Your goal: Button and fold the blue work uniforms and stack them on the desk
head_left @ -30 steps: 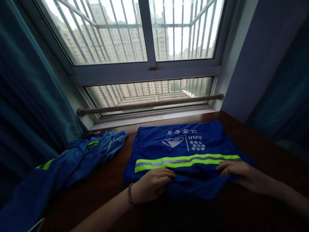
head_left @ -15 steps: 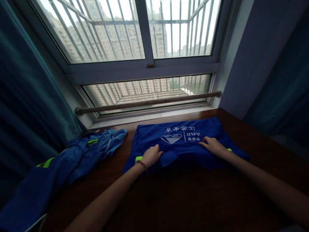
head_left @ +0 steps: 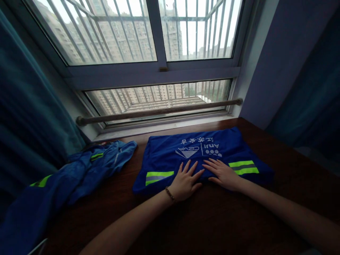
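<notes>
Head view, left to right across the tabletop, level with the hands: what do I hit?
Crumpled blue fabric garment → neon-yellow-and-grey strip on the folded blue cloth garment → bare left hand → bare right hand → second neon-yellow-and-grey strip.

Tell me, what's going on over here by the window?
A person has both hands, open and palm down, on the near part of a folded blue garment with white lettering. The left hand, with a bracelet at its wrist, lies close beside the right hand. Off to the left, another blue garment lies crumpled on the dark wooden table.
</notes>
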`<act>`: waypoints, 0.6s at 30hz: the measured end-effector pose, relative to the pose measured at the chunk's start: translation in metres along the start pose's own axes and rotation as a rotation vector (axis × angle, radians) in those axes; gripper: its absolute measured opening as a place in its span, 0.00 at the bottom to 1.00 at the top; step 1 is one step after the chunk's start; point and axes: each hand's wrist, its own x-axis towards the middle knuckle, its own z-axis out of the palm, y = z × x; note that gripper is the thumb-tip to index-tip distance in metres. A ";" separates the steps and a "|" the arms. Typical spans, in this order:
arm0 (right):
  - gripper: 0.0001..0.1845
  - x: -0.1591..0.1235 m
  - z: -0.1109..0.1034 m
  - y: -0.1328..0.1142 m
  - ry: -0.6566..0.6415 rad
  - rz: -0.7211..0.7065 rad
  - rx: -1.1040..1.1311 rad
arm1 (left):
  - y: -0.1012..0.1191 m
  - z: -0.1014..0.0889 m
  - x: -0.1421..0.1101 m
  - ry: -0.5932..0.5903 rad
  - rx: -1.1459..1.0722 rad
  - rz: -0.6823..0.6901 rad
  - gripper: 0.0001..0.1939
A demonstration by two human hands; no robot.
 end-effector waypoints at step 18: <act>0.35 -0.005 -0.039 0.094 -0.124 -0.067 0.083 | -0.035 0.003 -0.027 -0.069 0.034 -0.505 0.37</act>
